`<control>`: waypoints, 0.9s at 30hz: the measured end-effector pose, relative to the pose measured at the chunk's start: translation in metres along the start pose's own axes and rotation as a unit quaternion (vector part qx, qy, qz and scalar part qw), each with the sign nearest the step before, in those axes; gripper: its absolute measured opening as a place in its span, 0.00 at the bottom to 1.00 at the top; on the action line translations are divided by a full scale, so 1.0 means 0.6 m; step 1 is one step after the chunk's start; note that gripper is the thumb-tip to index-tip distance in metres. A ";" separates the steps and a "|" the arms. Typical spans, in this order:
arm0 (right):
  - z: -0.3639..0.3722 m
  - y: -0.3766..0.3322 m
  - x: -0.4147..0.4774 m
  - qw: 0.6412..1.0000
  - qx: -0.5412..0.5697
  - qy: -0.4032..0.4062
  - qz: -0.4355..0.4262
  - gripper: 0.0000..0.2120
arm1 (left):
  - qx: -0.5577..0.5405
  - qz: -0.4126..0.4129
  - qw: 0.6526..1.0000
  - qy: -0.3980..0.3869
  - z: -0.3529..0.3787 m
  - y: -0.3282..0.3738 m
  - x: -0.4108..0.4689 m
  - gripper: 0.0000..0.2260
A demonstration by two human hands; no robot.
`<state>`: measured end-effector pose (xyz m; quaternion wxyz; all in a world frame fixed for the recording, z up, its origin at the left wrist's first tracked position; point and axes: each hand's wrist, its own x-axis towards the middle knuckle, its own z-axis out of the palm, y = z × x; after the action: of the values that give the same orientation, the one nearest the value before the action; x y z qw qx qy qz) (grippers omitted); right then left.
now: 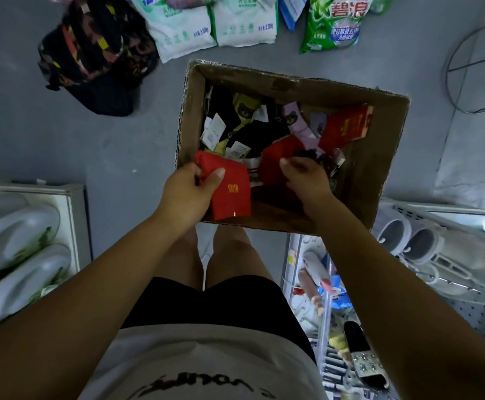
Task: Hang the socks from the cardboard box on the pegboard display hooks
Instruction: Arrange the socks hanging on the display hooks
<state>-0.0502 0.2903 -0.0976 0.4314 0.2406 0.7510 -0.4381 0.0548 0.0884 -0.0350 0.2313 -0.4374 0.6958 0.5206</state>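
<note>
Head view, looking straight down: the person stands over the cardboard box (385, 157) on the grey floor (62, 140), both arms reaching into it. By my reading this is the picking-up step, with nothing yet on its way to the display.

The left hand (189, 189) grips a red sock packet (232, 197) at the near edge of the box, thumb pressed across its top face and fingers curled underneath. The right hand (304, 177) is down among the stock, fingers curled, and seems to pinch the edge of a second red pair (276, 160) lying just beside the first.

The pegboard (478, 313) is the perforated white panel low on the person's right. Its hooks (426, 272) are already loaded with white slippers (408, 241) where I can see them. The next move would call for lifting a packet clear, turning right and finding a free hook; where the hanging hole or tab sits on the packet I cannot tell from here.

The held packet is flat and glossy, bright red with a small gold mark (it catches a speck of light near its lower edge). Behind it lies a heap of socks (244, 111), black and yellow ones with bear faces, lilac ones, white paper tags poking out, and another red pack against the far right wall
</note>
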 end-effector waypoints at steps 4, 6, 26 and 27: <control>0.016 0.008 0.078 0.995 -0.089 0.050 -0.006 0.25 | 0.014 0.014 1.000 0.000 0.011 0.001 0.002 0.19; 0.030 0.001 0.097 0.993 -0.096 0.064 -0.013 0.24 | 0.014 0.014 1.000 0.007 0.013 -0.002 0.000 0.19; -0.038 -0.035 -0.114 0.994 0.059 0.060 -0.067 0.11 | 0.002 0.029 0.999 0.032 -0.035 0.039 -0.039 0.24; -0.046 -0.038 -0.134 0.993 0.066 0.066 -0.077 0.10 | -0.003 0.035 0.999 0.022 -0.037 0.048 -0.046 0.24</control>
<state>-0.0380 0.3041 -0.0115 0.3290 0.2381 0.7635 -0.5022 0.0474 0.0798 0.0093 0.1965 -0.4243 0.7143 0.5207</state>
